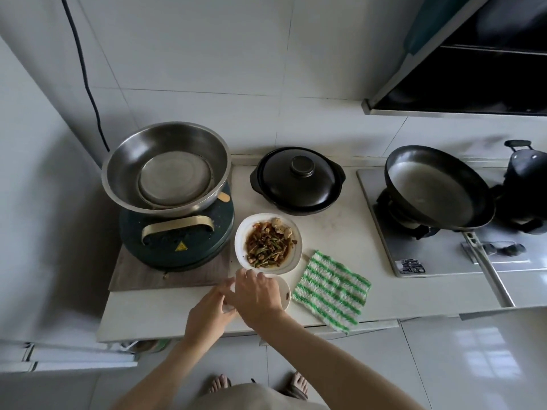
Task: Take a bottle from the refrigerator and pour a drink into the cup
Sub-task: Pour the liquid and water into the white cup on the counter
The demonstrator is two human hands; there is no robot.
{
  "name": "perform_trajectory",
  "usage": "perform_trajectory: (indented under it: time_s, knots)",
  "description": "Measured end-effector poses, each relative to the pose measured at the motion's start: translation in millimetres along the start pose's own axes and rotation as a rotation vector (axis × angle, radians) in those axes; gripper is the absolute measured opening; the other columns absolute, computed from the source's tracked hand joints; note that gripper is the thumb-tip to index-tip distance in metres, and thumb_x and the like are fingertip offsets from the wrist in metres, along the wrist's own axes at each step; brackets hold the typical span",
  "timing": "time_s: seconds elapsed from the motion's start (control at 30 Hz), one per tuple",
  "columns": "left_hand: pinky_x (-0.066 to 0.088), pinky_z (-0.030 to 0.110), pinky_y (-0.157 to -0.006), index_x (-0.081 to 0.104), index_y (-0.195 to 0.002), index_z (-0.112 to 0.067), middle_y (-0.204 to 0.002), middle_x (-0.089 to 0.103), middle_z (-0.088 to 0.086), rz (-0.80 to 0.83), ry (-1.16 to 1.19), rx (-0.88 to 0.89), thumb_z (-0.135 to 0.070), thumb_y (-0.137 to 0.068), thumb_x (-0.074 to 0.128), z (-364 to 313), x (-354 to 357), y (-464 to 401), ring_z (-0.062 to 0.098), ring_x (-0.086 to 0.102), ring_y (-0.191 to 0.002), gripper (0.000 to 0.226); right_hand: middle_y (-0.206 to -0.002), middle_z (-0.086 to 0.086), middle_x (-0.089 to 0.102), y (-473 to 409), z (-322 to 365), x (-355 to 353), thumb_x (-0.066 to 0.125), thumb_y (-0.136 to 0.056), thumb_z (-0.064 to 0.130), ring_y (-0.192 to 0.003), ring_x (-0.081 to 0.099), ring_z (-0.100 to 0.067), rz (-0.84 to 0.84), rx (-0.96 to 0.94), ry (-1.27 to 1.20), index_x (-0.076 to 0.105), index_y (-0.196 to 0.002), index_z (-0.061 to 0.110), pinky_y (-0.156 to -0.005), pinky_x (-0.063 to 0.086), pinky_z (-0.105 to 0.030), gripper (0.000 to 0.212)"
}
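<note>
Reading labels first: only a yellow warning triangle [181, 247] on the front of the dark cooker [177, 238], and a sticker [411, 266] at the near left corner of the hob [438, 261], print too small to read. No brand legible anywhere.

Both hands meet over a white cup [285, 292] at the counter's [340, 220] near edge, just in front of the plate [268, 244] of stir-fry. Right hand [257, 294] lies palm-down on top, fingers curled over the far rim. Left hand [211, 309] comes in from the side, fingers bent round something small and pale at the cup's left; can't tell if that's part of the cup or separate. Cup mostly hidden, only its right rim shows. No bottle visible.

Edges and room:
- Striped cloth [331, 288] sits just right of the cup, one corner hanging over the counter lip.
- Steel bowl [165, 167] sits on top of the cooker, overhanging it; cooker stands on a board [130, 276] at the counter's left end, hard against the wall.
- Black lidded pot [297, 180] at the back, apart from the plate.
- Bare counter between pot, cloth and hob.
- Pan [438, 187] on the hob, handle running out toward the near edge.
- Hood [473, 69] overhangs the top right.
</note>
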State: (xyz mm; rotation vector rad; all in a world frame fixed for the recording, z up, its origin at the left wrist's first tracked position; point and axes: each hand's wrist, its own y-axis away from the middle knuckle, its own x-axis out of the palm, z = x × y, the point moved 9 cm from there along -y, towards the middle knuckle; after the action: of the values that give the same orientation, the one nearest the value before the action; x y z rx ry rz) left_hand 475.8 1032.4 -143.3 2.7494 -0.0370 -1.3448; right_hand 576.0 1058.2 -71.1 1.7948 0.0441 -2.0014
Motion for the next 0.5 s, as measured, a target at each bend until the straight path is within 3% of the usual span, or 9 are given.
perform_trajectory:
  time_s: [0.1,0.17,0.23,0.37,0.5]
  knots:
    - [0.03,0.005,-0.062,0.072,-0.106,-0.023,-0.092,0.075,-0.015,-0.036,-0.06,0.036,-0.038,-0.073,0.088,2,-4,-4,0.012,0.072,-0.082,0.04,-0.107,-0.016,0.057,-6,9,4,0.054,-0.1,0.021,-0.105,0.064,-0.035,0.046,-0.072,0.129,0.05,-0.13,0.01,-0.078,0.054,-0.042,0.033]
    - [0.038,0.01,-0.061,0.073,-0.109,-0.025,-0.093,0.078,-0.013,-0.057,-0.079,0.08,-0.037,-0.07,0.09,2,-6,-5,0.012,0.073,-0.078,0.044,-0.098,-0.013,0.049,-5,14,10,0.055,-0.099,0.02,-0.099,0.066,-0.033,0.064,-0.124,0.182,0.052,-0.127,0.011,-0.071,0.054,-0.039,0.03]
    - [0.043,0.02,-0.058,0.072,-0.112,-0.028,-0.09,0.078,-0.011,-0.077,-0.093,0.106,-0.035,-0.069,0.091,1,-7,-6,0.014,0.073,-0.072,0.047,-0.101,-0.013,0.053,-5,17,15,0.056,-0.099,0.019,-0.098,0.066,-0.032,0.065,-0.145,0.21,0.053,-0.119,0.005,-0.072,0.056,-0.04,0.024]
    - [0.04,0.023,-0.056,0.068,-0.109,-0.031,-0.082,0.076,-0.012,-0.07,-0.108,0.103,-0.037,-0.074,0.087,2,-5,-6,0.015,0.07,-0.066,0.04,-0.112,-0.017,0.058,-9,19,17,0.057,-0.099,0.024,-0.103,0.062,-0.034,0.048,-0.173,0.206,0.049,-0.118,0.002,-0.08,0.056,-0.043,0.03]
    - [0.044,0.025,-0.062,0.066,-0.119,-0.03,-0.089,0.077,-0.012,-0.029,-0.106,0.105,-0.041,-0.081,0.08,4,2,-6,0.015,0.071,-0.073,0.042,-0.115,-0.019,0.058,-8,21,21,0.055,-0.099,0.02,-0.105,0.06,-0.036,0.057,-0.244,0.264,0.048,-0.122,0.003,-0.085,0.055,-0.044,0.029]
